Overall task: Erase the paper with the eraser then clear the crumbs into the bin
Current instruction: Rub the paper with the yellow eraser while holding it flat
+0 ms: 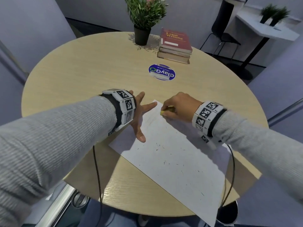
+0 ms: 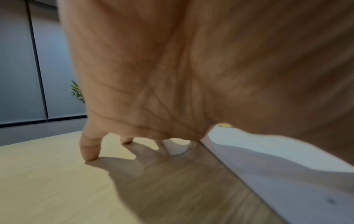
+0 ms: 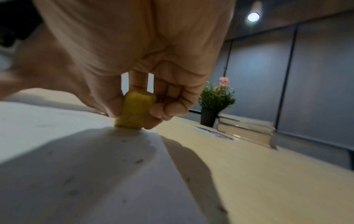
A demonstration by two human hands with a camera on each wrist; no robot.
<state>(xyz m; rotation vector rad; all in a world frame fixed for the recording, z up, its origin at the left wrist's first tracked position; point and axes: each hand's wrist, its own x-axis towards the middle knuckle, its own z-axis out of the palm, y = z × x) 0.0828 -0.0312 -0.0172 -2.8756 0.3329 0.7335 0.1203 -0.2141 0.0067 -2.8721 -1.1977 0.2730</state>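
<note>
right hand (image 1: 179, 104): i see it right of centre in the head view, its fingers (image 3: 168, 109) curled round the yellow eraser (image 3: 134, 111), thumb on one side, the rest on the other.
eraser: lower end pressed on the paper (image 1: 172, 154), near its far corner, upright in the right wrist view.
left hand (image 1: 139, 115): fingers spread and straight, holding nothing; thumb and one finger lie on the paper's left edge, the others touch the counter (image 1: 82, 76).
paper: lies slantwise across the lower centre of the head view; its near corner overhangs the counter's edge.
crumbs (image 1: 164, 162): dark flecks scattered over the sheet's middle and lower part.
background: potted plant (image 1: 144, 18), stack of books (image 1: 175, 46) and a round blue sticker (image 1: 162, 72) at the top centre.
bin: i cannot identify one with certainty.
</note>
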